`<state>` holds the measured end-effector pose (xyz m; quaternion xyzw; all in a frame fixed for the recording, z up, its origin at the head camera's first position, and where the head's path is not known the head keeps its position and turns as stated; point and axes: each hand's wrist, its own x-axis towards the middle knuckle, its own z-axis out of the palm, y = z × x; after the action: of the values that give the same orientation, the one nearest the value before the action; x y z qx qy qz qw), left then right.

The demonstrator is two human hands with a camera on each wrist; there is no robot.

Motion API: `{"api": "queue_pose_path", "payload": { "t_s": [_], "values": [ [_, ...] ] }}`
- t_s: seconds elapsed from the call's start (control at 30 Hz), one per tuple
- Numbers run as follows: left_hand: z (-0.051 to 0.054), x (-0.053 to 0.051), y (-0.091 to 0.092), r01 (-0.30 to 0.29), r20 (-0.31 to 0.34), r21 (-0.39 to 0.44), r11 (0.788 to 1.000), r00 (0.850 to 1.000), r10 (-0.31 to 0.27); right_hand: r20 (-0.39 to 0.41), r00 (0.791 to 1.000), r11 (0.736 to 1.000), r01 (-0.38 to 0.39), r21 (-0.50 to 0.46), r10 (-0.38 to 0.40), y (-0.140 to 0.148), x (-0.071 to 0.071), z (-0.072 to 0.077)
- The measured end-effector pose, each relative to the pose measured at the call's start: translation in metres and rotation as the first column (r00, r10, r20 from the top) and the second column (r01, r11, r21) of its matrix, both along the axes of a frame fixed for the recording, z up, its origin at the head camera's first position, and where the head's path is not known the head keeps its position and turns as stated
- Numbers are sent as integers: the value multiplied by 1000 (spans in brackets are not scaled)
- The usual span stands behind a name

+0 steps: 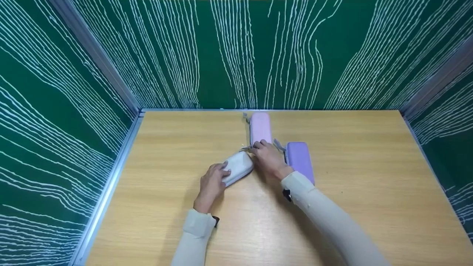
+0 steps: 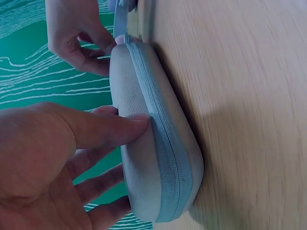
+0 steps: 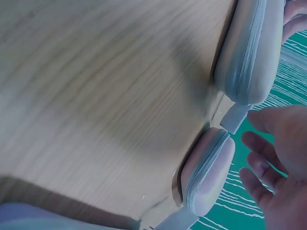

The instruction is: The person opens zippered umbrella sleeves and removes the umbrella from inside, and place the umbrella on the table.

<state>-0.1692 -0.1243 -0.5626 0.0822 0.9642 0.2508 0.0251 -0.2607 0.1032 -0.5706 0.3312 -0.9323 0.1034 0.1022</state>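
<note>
A white zip case [image 1: 238, 168] lies slanted on the table; my left hand [image 1: 212, 184] grips its near end. Seen in the left wrist view, the left thumb lies on the case [image 2: 139, 177] and the fingers are behind it. My right hand [image 1: 269, 157] is at the case's far end, beside its grey strap. In the right wrist view the right hand [image 3: 283, 167] has loosely bent, parted fingers, with the thumb tip close to the strap [image 3: 235, 119]; whether they touch is unclear. A pink case [image 1: 260, 127] lies just beyond the right fingers.
A purple case [image 1: 300, 160] with a grey strap lies right of the right hand, close to the wrist. The wooden table [image 1: 369, 177] meets green panels with white wavy lines at the back and sides, along metal edges [image 1: 111, 173].
</note>
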Motion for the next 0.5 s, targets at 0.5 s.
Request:
{"api": "queue_pose_path", "payload": {
  "t_s": [0.5],
  "values": [
    [-1,0,-7,21,12,30,999,1000,-22,80,997,999,-9,36,6,-12,-13,-1]
  ]
}}
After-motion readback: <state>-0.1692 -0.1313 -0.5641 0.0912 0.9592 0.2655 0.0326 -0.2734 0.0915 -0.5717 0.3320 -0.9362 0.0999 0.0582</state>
